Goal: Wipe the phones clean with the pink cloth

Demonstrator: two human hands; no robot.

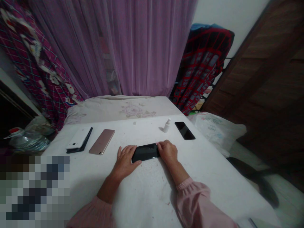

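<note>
A black smartphone [145, 152] lies sideways across the white cloth in front of me. My left hand [125, 161] grips its left end, thumb along the near edge and fingers at the far side. At the right end, my right hand [169, 152] has its fingers bent and closed on the phone's corner; the fingertips are partly hidden. Beyond the right hand stands a small white spray bottle [167, 126]. Left of my left hand lies a rose-gold phone [102, 141], camera side up.
A white phone [78, 139] rests on a dark one [86, 141] at the left. Another black phone [185, 130] lies at the right. The table [204, 177] ends before a plastic bag [217, 128]. Purple curtains [147, 47] hang behind. A large water bottle [28, 141] stands left.
</note>
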